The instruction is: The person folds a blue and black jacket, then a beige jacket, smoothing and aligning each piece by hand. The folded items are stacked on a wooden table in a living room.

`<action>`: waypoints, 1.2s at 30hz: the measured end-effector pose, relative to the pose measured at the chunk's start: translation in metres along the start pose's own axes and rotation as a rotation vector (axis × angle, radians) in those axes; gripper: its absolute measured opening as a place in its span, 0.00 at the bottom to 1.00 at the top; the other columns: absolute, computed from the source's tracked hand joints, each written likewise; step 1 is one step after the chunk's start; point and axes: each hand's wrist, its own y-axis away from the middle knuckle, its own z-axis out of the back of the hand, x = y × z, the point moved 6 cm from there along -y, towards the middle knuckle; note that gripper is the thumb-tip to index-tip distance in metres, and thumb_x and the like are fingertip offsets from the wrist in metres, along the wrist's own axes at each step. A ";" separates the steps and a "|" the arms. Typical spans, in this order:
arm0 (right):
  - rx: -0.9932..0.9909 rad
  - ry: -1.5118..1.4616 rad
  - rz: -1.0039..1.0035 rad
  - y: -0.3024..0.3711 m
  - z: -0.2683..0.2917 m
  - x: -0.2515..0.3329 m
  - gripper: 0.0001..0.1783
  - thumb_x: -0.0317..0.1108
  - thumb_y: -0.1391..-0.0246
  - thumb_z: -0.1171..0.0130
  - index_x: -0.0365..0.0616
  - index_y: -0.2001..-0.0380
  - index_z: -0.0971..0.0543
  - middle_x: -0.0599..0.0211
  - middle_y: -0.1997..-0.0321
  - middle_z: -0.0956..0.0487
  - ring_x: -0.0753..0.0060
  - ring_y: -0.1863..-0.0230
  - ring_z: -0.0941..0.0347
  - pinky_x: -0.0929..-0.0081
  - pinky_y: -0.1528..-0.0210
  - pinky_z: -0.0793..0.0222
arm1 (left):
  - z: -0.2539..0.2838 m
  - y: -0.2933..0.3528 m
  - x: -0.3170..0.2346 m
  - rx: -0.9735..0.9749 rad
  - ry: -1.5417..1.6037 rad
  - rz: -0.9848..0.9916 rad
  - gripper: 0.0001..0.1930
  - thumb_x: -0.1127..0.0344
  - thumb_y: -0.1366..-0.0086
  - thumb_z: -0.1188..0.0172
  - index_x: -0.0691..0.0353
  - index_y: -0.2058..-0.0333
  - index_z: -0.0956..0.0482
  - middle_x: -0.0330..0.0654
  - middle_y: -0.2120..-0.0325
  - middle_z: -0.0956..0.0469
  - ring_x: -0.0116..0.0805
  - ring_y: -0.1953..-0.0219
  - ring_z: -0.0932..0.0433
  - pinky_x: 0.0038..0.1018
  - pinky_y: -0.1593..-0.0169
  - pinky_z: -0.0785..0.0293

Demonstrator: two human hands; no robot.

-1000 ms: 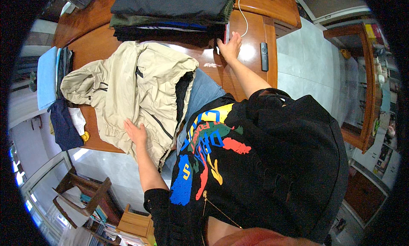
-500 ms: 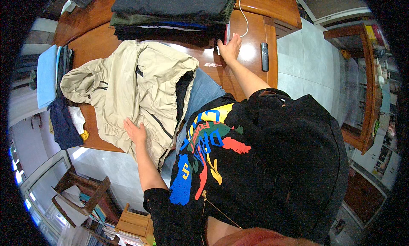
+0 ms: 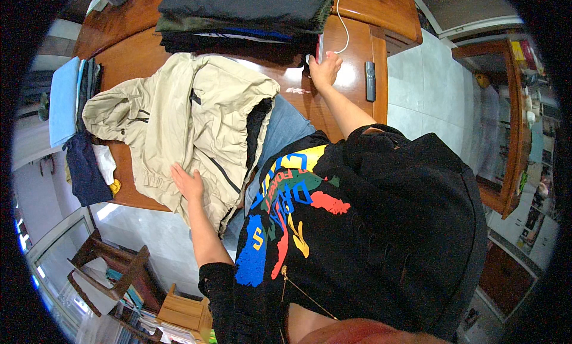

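Observation:
A beige hooded jacket (image 3: 173, 105) lies spread across the wooden table, its hood toward the left and its dark lining showing at the hem. My left hand (image 3: 187, 183) rests flat on its near part, fingers stretched out. Over the table at the right, my right hand (image 3: 325, 71) has its fingers apart, close to the near right corner of a tall stack of folded dark clothes (image 3: 244, 10). By its fingertips is a thin, upright reddish-edged item (image 3: 320, 45), partly hidden; whether I touch it is unclear. A white cable (image 3: 346, 28) runs beside it.
A black remote control (image 3: 370, 81) lies near the right edge of the table (image 3: 351, 105). Folded light blue cloth (image 3: 64, 99) and dark clothes stand at the left end, with a navy garment (image 3: 88, 171) hanging over the edge. A wooden chair (image 3: 113, 266) stands lower left.
My right hand has shifted slightly, down and to the right in the picture, and its fingers are a little more bent. My left hand stays on the jacket.

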 end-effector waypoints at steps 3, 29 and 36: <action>-0.017 -0.008 0.007 0.002 0.003 -0.001 0.37 0.47 0.55 0.24 0.39 0.48 0.31 0.46 0.46 0.31 0.40 0.40 0.35 0.51 0.37 0.36 | 0.000 0.000 0.000 0.001 0.009 0.013 0.45 0.59 0.37 0.36 0.65 0.27 0.49 0.60 0.26 0.52 0.57 0.24 0.53 0.45 0.23 0.56; 0.066 -0.495 -0.344 -0.046 -0.023 -0.137 0.17 0.30 0.46 0.31 0.37 0.54 0.22 0.59 0.60 0.19 0.67 0.59 0.23 0.69 0.53 0.26 | 0.004 0.006 -0.009 -0.021 0.007 0.079 0.45 0.58 0.35 0.38 0.60 0.25 0.52 0.52 0.24 0.54 0.52 0.23 0.55 0.49 0.24 0.57; 0.029 -0.241 -0.268 -0.045 -0.026 -0.140 0.24 0.36 0.46 0.32 0.32 0.50 0.21 0.50 0.56 0.16 0.56 0.53 0.20 0.64 0.46 0.26 | 0.009 0.007 -0.014 -0.030 0.026 0.109 0.44 0.62 0.36 0.39 0.61 0.26 0.50 0.50 0.24 0.54 0.49 0.22 0.56 0.50 0.25 0.55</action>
